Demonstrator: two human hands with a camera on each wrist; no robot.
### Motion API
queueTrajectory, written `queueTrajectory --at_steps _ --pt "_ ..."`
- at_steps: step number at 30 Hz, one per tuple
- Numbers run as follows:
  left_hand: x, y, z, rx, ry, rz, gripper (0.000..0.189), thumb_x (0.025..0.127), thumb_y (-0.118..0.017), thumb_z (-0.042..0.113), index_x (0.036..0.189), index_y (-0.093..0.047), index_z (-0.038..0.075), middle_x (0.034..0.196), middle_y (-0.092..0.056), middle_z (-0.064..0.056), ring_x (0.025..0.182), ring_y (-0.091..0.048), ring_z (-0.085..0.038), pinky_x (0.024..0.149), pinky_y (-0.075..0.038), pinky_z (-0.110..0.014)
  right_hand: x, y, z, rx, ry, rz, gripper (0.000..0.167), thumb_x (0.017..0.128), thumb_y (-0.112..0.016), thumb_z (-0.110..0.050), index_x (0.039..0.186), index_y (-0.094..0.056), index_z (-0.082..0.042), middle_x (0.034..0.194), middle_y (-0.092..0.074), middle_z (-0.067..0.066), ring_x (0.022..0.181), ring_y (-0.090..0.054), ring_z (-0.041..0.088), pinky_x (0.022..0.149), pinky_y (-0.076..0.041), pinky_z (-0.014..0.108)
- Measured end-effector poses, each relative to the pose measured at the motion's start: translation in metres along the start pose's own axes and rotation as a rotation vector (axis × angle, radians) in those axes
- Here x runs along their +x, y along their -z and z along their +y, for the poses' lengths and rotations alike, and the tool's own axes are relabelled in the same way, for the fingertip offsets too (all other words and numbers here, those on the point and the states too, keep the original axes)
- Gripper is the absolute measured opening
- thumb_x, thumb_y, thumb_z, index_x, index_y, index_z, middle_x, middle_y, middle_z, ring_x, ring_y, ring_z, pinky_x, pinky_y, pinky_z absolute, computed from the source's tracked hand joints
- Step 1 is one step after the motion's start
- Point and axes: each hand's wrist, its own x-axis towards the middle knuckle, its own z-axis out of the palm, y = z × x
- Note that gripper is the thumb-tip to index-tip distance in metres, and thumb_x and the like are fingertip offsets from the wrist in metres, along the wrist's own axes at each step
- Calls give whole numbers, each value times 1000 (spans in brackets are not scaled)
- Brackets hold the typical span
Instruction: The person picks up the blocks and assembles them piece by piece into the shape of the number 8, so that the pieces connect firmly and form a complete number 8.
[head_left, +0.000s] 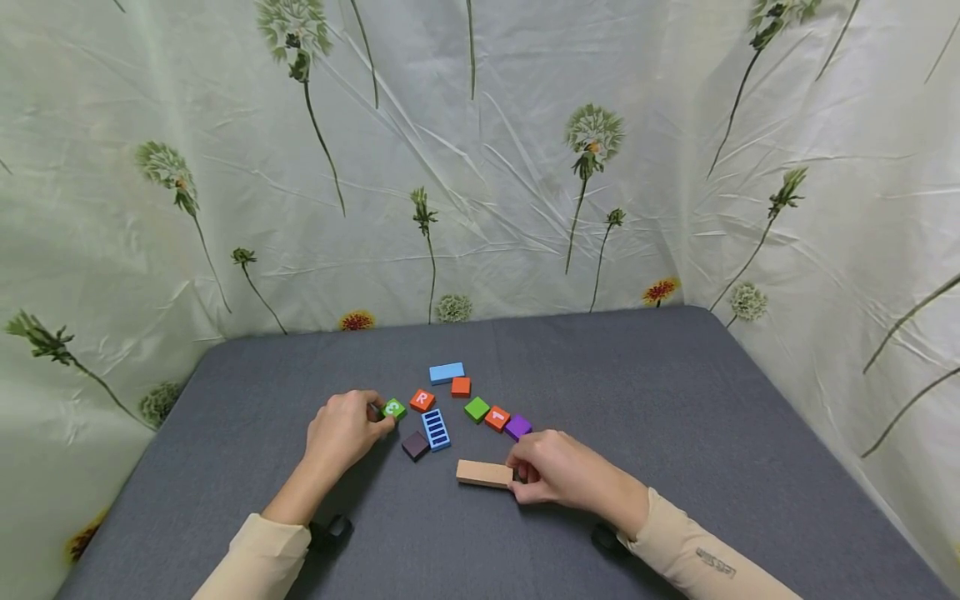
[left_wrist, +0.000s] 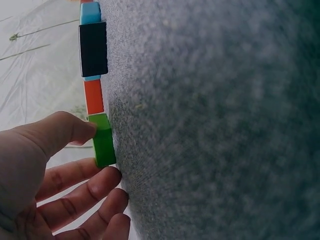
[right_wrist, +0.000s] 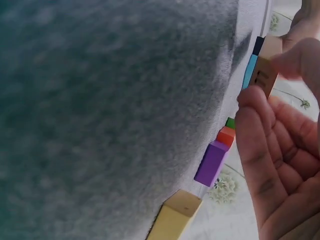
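Note:
My left hand [head_left: 342, 429] pinches a green block [head_left: 393, 409] with a white character on top; in the left wrist view the thumb and a finger lie on either side of the green block [left_wrist: 103, 140]. My right hand [head_left: 564, 472] holds the right end of a long plain wooden block [head_left: 483, 473] between thumb and fingers. Dark marks show on the end of that wooden block [right_wrist: 262, 72] in the right wrist view. Close to the left hand are a red block with an R [head_left: 422, 400], a dark block [head_left: 416, 446] and a blue block with dark bars [head_left: 436, 430].
Farther back lie a light blue block [head_left: 447, 372] and a red block [head_left: 461, 387]. Green [head_left: 476, 409], red [head_left: 497, 418] and purple [head_left: 517, 427] blocks run diagonally toward the right hand. A yellow block [right_wrist: 175, 215] appears in the right wrist view. Grey cloth covers the table [head_left: 675, 392].

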Motion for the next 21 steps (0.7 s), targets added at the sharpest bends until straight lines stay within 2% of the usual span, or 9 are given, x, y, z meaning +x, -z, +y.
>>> queueTrajectory --at_steps 10,21 --pt "0 2 0 2 1 -9 24 90 -84 29 106 -79 11 86 -74 -1 66 -59 -16 54 -45 -34 -6 -3 5 -4 96 -24 5 91 -79 -13 94 -77 -11 79 -63 -7 72 -51 -8 65 -44 8" --pt "0 3 -1 -3 -1 -18 24 91 -84 27 109 -80 12 86 -73 0 67 -57 -16 54 -44 -33 -4 -3 5 -28 121 -76 5 96 -77 -15 99 -77 -11 82 -64 -6 74 -52 -6 66 -44 7"
